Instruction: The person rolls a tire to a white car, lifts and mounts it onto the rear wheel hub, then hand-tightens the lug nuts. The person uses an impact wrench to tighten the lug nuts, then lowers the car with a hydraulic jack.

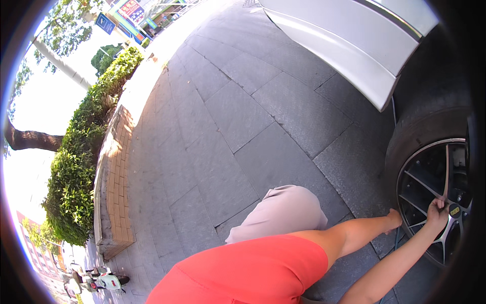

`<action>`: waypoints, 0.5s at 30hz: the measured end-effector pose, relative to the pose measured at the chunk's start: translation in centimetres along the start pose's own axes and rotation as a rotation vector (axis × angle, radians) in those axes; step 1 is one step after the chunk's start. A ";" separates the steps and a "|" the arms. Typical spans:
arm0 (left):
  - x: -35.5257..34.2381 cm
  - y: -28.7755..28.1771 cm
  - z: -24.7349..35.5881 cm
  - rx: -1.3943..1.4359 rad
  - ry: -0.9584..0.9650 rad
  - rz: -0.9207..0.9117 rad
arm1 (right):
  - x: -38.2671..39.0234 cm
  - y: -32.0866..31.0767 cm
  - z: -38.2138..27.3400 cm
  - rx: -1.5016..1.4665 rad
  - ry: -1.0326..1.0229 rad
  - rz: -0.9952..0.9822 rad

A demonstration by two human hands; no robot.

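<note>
A car wheel (405,175) with thin silver spokes and a dark tyre (400,147) stands at the right edge. My right hand (436,213) is at the spokes beside the centre cap (455,210), its fingers closed in a pinch. What lies between those fingers is too small to make out. My left hand (394,221) is lower on the near side of the wheel, against the tyre's edge, with its fingers partly hidden. A thin blue-green hose or cord (397,239) runs down just below it.
White car bodywork (349,43) overhangs at the upper right. Grey paving slabs (273,147) cover the ground. At left, a low brick planter wall (120,187) holds a hedge (76,177). A parked scooter (101,281) stands at lower left. My bent knee (283,210) is before me.
</note>
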State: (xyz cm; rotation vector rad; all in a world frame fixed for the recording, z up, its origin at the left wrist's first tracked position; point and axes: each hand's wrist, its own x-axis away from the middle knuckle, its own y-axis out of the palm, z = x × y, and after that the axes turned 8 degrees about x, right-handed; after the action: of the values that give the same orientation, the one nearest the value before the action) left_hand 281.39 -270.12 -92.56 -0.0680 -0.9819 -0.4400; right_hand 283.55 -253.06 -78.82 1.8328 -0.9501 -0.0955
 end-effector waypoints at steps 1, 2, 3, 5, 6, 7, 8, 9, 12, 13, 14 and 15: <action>0.1 -0.4 -0.7 -0.262 0.078 -0.164 | 0.2 -0.2 -0.1 -0.049 0.051 -0.085; 0.3 -0.9 -0.9 -0.521 0.206 -0.311 | 0.8 -0.3 -0.1 -0.054 0.053 -0.137; 1.6 -0.8 -1.9 -0.568 0.189 -0.191 | 1.6 -0.1 -0.2 -0.092 0.111 -0.113; 4.9 -2.5 -2.2 -1.463 0.718 -0.628 | 3.3 1.0 0.0 -0.100 0.161 -0.034; 8.0 -3.7 -2.6 -1.497 0.678 -0.695 | 4.1 1.8 0.3 -0.031 0.145 -0.038; 10.9 -4.8 -1.3 -1.532 0.617 -0.784 | 4.8 2.9 0.5 0.051 0.125 -0.030; 14.1 -6.1 0.7 -1.554 0.677 -0.825 | 5.4 4.0 0.8 0.105 0.091 0.068; 17.9 -7.7 2.7 -1.523 0.569 -0.812 | 5.8 5.1 1.1 0.125 0.083 0.175; 30.3 -14.6 9.7 -1.430 0.488 -0.755 | 7.5 7.7 2.0 0.154 0.021 0.286; 34.4 -17.5 11.8 -1.337 0.485 -0.668 | 8.6 8.3 2.5 0.219 0.063 0.352; 38.4 -20.6 13.5 -1.252 0.473 -0.581 | 10.6 8.8 3.0 0.200 0.132 0.206; 42.4 -23.9 14.7 -1.014 0.515 -0.420 | 12.6 9.4 4.2 0.278 0.203 0.512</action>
State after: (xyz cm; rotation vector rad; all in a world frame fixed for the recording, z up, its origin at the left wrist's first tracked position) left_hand 280.66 -302.12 -53.12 -0.6371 -0.1809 -1.2447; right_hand 284.95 -265.87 -68.81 1.7445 -1.3018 0.5515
